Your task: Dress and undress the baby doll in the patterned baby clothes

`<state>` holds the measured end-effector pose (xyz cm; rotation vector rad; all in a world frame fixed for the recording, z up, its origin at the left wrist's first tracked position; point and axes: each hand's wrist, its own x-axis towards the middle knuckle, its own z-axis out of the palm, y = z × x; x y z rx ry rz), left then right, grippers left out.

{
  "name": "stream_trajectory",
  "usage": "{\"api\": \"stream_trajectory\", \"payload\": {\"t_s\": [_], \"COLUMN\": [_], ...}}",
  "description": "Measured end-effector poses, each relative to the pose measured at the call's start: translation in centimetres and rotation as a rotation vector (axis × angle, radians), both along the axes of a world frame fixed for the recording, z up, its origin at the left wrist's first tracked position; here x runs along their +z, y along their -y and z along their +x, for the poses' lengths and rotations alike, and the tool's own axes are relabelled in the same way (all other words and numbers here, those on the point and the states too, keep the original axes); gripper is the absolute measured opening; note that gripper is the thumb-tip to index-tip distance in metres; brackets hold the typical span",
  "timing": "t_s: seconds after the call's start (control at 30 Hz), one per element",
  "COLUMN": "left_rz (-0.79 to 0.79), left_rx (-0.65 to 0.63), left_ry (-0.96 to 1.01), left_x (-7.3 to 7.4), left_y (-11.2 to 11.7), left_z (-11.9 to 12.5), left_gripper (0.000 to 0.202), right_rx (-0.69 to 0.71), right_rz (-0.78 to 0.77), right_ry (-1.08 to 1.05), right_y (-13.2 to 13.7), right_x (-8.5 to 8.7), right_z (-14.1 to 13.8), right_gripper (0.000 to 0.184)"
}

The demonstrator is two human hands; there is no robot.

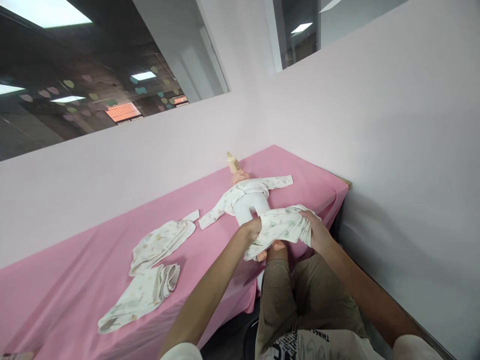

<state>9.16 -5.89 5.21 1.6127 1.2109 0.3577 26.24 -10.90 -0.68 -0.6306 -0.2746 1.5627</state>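
- a pink-covered table (93,280) is set into a corner of pale partition walls (393,125), with dark glazing seen above them.
- a doll (245,197) is laid on its back near the table's right end, head toward the corner. a bottle (233,162) is stood just beside the head.
- printed trousers (285,224) are bunched over the doll's legs. the cloth is clamped at one side by the left hand (252,231) and at the other by the right hand (318,234), fingers curled shut into the fabric.
- the doll's feet (272,246) are seen at the near table edge, just above the person's knee. a hard pull toward the body is judged likely to drag the doll off that edge.
- the cloth is gathered thick about the ankles, so a foot could be snagged in the folds.
- if the doll were pushed toward the corner, the bottle could be tipped.
- little room is offered on the right, where the wall is close to the forearm.
- open tablecloth is available on the other side, as far as two folded garments (157,245).
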Motion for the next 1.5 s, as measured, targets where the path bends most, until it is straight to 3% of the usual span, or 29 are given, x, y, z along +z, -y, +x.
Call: {"api": "stream_trajectory", "payload": {"t_s": [0.1,0.2,0.27,0.37,0.47,0.57,0.63,0.73,0.83,0.9,1.0,1.1,1.2,1.3,1.5], "left_rz": [-0.170,-0.210,-0.179,-0.146,-0.104,-0.046,-0.039,0.057,0.305,0.403,0.424,0.443,0.498,0.512,0.181], "left_rx": [-0.075,0.006,0.062,0.039,-0.138,-0.307,-0.331,-0.181,0.011,0.037,0.030,0.040,0.091,0.182,0.525], "left_ry": [0.173,0.405,0.432,0.319,0.161,0.055,0.003,-0.111,-0.347,-0.555,-0.818,-0.877,-0.812,-0.628,-0.042], "left_x": [2.1,3.1,3.0,2.5,2.7,3.7,4.2,4.1,3.1,2.2,1.1,0.0,-1.1,-1.8,-2.2], "left_y": [0.1,1.3,2.3,3.8,4.4,4.3,3.7,2.2,0.2,-1.2,-2.6,-3.2,-3.3,-3.6,-5.0], "left_z": [-2.2,-3.8,-3.8,-2.7,-1.8,-2.4,-3.2,-3.8,-2.7,-1.3,0.9,2.3,2.5,2.0,1.3], "left_gripper": [0.048,0.036,0.033,0.033,0.041,0.044,0.042,0.040,0.044,0.049,0.060,0.073,0.078,0.077,0.079], "right_rx": [-0.033,0.060,0.155,0.270,0.326,0.296,0.238,0.141,0.122,0.138,0.142,0.146,0.135,0.137,0.154], "right_rz": [-0.028,-0.026,0.000,0.036,0.067,0.074,0.060,-0.021,-0.088,-0.102,-0.114,-0.109,-0.110,-0.075,0.007], "right_ry": [-0.053,-0.076,-0.091,-0.109,-0.120,-0.146,-0.159,-0.149,-0.128,-0.110,-0.089,-0.118,-0.102,-0.098,-0.033], "right_y": [0.2,1.1,1.7,2.5,3.0,3.0,3.0,3.2,3.8,4.2,4.8,5.2,5.3,5.2,5.3], "right_x": [-0.3,-0.4,-0.3,0.3,1.0,1.2,1.0,0.5,0.3,0.4,1.0,1.4,1.3,0.5,-1.5], "right_z": [0.3,-0.7,-2.2,-4.6,-6.3,-7.1,-7.4,-7.7,-8.1,-8.3,-8.8,-9.2,-9.6,-10.0,-10.4], "right_gripper": [0.015,0.020,0.024,0.030,0.031,0.027,0.023,0.021,0.024,0.025,0.023,0.024,0.026,0.027,0.028]}}
